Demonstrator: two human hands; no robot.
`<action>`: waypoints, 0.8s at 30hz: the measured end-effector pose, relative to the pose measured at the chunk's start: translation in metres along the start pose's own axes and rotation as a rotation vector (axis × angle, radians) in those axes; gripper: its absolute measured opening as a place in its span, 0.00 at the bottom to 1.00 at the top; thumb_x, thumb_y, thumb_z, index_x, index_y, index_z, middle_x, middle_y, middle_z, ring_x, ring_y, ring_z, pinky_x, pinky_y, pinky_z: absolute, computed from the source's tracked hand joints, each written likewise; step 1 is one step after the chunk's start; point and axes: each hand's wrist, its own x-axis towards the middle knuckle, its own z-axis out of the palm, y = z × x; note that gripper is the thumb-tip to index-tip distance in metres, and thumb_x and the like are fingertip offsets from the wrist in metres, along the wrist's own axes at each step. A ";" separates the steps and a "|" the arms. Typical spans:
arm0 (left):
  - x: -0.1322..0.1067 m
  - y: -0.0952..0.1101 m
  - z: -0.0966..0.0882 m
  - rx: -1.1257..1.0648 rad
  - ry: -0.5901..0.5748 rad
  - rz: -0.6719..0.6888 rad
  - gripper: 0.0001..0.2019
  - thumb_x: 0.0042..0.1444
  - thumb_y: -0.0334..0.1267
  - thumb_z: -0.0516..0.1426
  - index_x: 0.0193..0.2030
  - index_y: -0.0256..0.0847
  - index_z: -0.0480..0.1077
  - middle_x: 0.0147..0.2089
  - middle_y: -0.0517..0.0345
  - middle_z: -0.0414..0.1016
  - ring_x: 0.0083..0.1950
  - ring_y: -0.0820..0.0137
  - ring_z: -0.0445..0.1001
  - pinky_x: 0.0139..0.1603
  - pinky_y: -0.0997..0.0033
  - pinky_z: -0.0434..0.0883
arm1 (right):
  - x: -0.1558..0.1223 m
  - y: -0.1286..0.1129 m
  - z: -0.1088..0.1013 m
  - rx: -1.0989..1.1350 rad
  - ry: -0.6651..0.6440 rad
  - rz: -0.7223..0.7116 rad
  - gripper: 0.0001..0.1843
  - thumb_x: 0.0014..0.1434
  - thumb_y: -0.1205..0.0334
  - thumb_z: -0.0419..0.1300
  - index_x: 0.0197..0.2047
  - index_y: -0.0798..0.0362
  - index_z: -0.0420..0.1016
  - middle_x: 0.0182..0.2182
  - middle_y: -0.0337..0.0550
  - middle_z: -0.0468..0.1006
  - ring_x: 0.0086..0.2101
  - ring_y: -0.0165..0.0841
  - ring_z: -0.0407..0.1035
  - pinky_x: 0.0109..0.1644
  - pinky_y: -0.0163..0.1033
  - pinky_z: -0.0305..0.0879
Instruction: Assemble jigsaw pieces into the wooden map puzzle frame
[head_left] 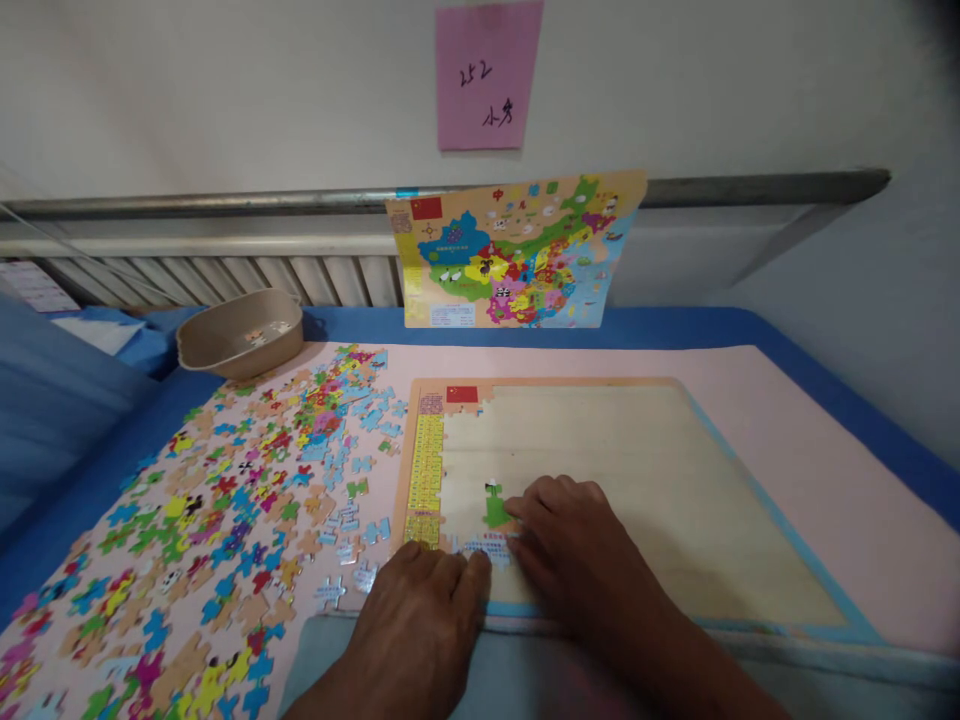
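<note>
A wooden puzzle board [600, 460] lies before me, with joined puzzle pieces along its left edge. My left hand [427, 610] rests over the board's lower left corner, its fingers lowered beside blue lettered pieces [487, 548]; the fingertips are partly hidden. Reaching in from the right, my right hand [566, 530] has its index finger and thumb close together around the edge of a puzzle piece [513, 526], mostly covered by the fingers. Touching that spot is a green piece [496, 512] with a small white-and-black figure above it. A red flag section [462, 395] sits at the top left.
Many loose pieces [240, 520] spread over the pink surface left of the board. A beige basin [251, 340] with a few pieces stands at the back left. A printed map sheet [517, 260] hangs from a metal rail [750, 190], below a pink note [487, 80].
</note>
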 end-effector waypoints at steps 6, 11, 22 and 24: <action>0.000 0.000 0.001 0.010 0.014 0.002 0.16 0.60 0.24 0.55 0.54 0.39 0.66 0.32 0.58 0.78 0.30 0.59 0.78 0.31 0.56 0.78 | 0.000 0.001 0.002 -0.002 0.005 -0.012 0.05 0.67 0.69 0.66 0.44 0.49 0.80 0.41 0.44 0.76 0.44 0.44 0.66 0.50 0.49 0.52; 0.001 0.000 0.000 0.012 -0.022 -0.006 0.15 0.60 0.25 0.57 0.52 0.41 0.67 0.32 0.59 0.78 0.30 0.61 0.78 0.32 0.58 0.78 | 0.001 0.001 0.001 0.008 0.006 -0.011 0.06 0.66 0.70 0.66 0.43 0.49 0.80 0.41 0.43 0.76 0.44 0.44 0.66 0.50 0.49 0.52; 0.002 -0.001 -0.001 0.018 -0.028 0.011 0.14 0.59 0.25 0.58 0.50 0.41 0.67 0.31 0.60 0.77 0.29 0.61 0.77 0.31 0.58 0.77 | 0.003 -0.002 0.000 -0.001 -0.021 0.011 0.04 0.67 0.68 0.67 0.43 0.50 0.81 0.42 0.44 0.78 0.45 0.44 0.67 0.51 0.49 0.52; 0.002 -0.001 0.000 0.014 -0.008 0.015 0.15 0.58 0.25 0.59 0.50 0.41 0.67 0.31 0.61 0.76 0.29 0.61 0.77 0.30 0.58 0.77 | 0.003 -0.002 0.000 -0.015 -0.028 0.010 0.04 0.67 0.68 0.68 0.43 0.50 0.81 0.42 0.45 0.78 0.45 0.44 0.67 0.50 0.49 0.52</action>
